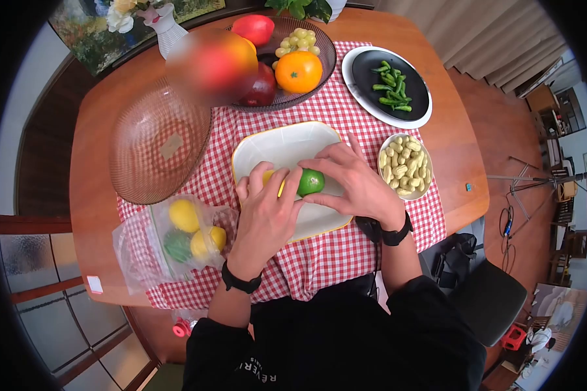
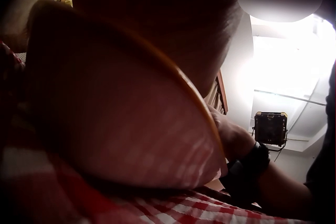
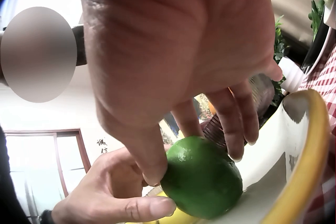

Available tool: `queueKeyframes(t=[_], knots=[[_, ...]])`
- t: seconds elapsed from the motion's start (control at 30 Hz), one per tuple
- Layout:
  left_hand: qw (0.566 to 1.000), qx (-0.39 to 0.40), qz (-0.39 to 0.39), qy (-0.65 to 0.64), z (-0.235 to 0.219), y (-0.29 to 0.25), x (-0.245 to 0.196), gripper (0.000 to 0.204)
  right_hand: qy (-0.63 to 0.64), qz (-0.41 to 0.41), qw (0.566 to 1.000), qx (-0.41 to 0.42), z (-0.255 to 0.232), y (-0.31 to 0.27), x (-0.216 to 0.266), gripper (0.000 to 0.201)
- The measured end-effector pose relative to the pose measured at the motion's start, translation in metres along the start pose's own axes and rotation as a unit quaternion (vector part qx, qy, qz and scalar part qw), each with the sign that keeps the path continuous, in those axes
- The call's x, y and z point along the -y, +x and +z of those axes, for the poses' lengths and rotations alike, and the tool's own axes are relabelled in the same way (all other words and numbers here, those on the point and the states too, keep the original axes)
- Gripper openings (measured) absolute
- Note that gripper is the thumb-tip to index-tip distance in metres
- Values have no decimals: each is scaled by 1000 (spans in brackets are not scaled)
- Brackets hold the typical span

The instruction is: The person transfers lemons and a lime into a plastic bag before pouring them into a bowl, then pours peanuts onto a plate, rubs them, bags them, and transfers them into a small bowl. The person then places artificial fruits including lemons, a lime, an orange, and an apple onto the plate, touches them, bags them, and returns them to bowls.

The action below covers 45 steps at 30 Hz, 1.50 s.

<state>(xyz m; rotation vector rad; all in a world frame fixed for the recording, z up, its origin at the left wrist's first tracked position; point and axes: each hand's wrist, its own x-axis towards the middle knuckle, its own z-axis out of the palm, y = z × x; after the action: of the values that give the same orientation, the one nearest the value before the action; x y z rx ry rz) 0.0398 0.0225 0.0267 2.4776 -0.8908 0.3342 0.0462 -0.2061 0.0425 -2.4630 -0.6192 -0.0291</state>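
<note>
A white rectangular dish with a yellow rim [image 1: 336, 225] stands on the checked cloth, both hands over it. My right hand [image 1: 362, 182] grips a green lime [image 3: 202, 179] between thumb and fingers. Beside it, my left hand [image 1: 264, 212] curls its fingers over a yellow lemon [image 1: 281, 188], mostly hidden under them. In the right wrist view the left thumb lies right by the lime, with yellow fruit [image 3: 181, 217] below. The left wrist view shows mainly the dish's outer wall [image 2: 131, 113], with that hand dark above it.
A plastic bag [image 1: 137, 254] with two lemons and a green fruit lies at left. Behind it sits a ribbed clear bowl [image 1: 134, 156]. A fruit bowl [image 1: 332, 58] stands at the back. At right are a plate of green peppers [image 1: 391, 88] and a bowl of peanuts [image 1: 404, 166].
</note>
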Motion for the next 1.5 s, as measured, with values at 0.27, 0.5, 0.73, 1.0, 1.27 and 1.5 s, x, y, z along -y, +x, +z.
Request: queueKeyframes(t=[0.27, 0.5, 0.73, 1.0, 1.27, 1.5], knots=[[1000, 9, -15, -10, -1, -1, -2, 60, -2, -6, 1000, -28, 0, -3, 3, 50], [1000, -2, -14, -26, 1, 0, 1, 66, 58, -33, 998, -17, -5, 2, 6, 49], [999, -17, -24, -36, 2, 0, -1, 69, 89, -49, 994, -38, -2, 3, 6, 49], [999, -46, -2, -1, 0, 1, -1, 62, 88, -64, 993, -53, -4, 0, 6, 48], [998, -46, -6, -44, 1, 1, 1, 56, 71, -25, 996, -49, -6, -2, 2, 41], [1000, -11, 17, -17, -2, 1, 0, 50, 38, -26, 998, -32, -5, 0, -1, 33]])
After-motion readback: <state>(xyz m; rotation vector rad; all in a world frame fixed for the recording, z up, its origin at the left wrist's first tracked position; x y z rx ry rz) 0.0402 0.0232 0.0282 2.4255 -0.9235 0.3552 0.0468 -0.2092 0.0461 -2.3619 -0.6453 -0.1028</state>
